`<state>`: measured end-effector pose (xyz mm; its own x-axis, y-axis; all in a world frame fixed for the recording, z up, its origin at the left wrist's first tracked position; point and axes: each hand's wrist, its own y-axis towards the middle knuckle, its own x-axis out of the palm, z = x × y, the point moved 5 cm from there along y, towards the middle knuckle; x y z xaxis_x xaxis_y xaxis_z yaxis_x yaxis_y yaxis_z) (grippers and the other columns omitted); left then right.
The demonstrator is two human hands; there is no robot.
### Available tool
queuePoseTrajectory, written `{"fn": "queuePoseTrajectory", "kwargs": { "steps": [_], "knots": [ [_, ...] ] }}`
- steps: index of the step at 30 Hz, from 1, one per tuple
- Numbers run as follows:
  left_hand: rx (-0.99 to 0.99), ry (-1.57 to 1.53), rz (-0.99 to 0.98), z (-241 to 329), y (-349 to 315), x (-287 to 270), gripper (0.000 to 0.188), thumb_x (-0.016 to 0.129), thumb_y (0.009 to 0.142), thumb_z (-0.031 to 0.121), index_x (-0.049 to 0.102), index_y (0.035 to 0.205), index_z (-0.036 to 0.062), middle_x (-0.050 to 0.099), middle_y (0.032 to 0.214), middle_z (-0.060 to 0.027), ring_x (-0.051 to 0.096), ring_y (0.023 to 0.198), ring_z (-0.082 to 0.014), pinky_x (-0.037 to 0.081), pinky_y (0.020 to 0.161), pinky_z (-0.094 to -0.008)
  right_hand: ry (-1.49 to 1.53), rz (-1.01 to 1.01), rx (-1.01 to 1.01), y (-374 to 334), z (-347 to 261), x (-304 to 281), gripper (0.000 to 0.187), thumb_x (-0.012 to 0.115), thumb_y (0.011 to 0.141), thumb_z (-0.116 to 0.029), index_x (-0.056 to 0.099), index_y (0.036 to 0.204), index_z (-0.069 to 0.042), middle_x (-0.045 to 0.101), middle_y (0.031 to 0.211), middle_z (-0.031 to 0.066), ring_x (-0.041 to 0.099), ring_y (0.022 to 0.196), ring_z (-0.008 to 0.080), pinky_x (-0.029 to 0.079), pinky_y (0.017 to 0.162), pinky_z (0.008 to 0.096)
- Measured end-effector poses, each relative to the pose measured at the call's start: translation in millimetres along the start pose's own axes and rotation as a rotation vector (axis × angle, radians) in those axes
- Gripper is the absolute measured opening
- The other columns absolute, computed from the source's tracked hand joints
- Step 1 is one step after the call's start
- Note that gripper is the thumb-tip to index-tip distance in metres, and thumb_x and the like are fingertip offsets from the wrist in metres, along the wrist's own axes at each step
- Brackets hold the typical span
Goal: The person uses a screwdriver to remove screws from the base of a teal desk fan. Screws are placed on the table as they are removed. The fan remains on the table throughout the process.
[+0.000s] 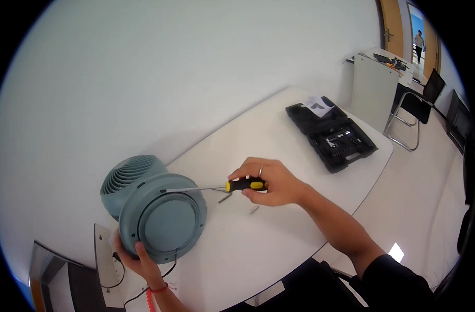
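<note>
A rounded grey-green plastic fan [169, 229] lies tipped at the left end of the white table [232, 249]. It looks stiff and fairly weighty to me, smooth enough to slip; the thick base rim seems the surest hold, the slatted grille [124, 179] likelier to break. The left hand [141, 262] clasps that rim low down, thumb across the underside. The fan's long axis slants from grille, upper left, to base, lower right. The right hand [276, 182] curls around the black-and-yellow handle of a steel-shafted screwdriver [229, 186], seemingly light and rigid, nearly level, tip leftward at the base; whether it is seated, I cannot tell.
</note>
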<state>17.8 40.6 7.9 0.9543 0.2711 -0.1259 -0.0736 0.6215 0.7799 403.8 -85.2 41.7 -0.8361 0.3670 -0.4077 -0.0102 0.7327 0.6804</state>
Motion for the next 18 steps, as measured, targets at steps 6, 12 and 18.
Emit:
{"fn": "queuePoseTrajectory", "kwargs": {
  "steps": [6, 12, 18],
  "knots": [
    [0.711, 0.202, -0.367, 92, -62, 59, 0.029, 0.070, 0.081, 0.010, 0.065, 0.109, 0.0099, 0.065, 0.106, -0.0096, 0.061, 0.095, -0.0269, 0.046, 0.085, -0.0376, -0.111, 0.131, 0.119, 4, 27, -30, 0.025, 0.072, 0.079, -0.012, 0.069, 0.101, -0.002, 0.067, 0.089, 0.0117, 0.062, 0.073, 0.0257, 0.051, 0.069, 0.0326],
    [0.569, 0.044, -0.609, 105, -89, 115, 0.022, 0.067, 0.073, -0.002, 0.069, 0.091, 0.0105, 0.064, 0.095, -0.0085, 0.061, 0.087, -0.0271, 0.047, 0.078, -0.0389, 0.139, -0.443, 0.105, -10, 72, -10, 0.024, 0.076, 0.075, -0.013, 0.068, 0.095, 0.000, 0.065, 0.079, 0.0095, 0.056, 0.070, 0.0214, 0.048, 0.068, 0.0332],
    [0.459, -0.006, -0.732, 77, -93, 117, 0.018, 0.066, 0.073, -0.004, 0.068, 0.089, 0.0055, 0.062, 0.091, -0.0099, 0.059, 0.085, -0.0317, 0.047, 0.074, -0.0407, 0.202, -0.880, 0.445, -53, 120, 21, 0.023, 0.074, 0.072, -0.007, 0.070, 0.094, -0.001, 0.070, 0.088, 0.0053, 0.063, 0.078, 0.0178, 0.050, 0.073, 0.0317]
  ]
}}
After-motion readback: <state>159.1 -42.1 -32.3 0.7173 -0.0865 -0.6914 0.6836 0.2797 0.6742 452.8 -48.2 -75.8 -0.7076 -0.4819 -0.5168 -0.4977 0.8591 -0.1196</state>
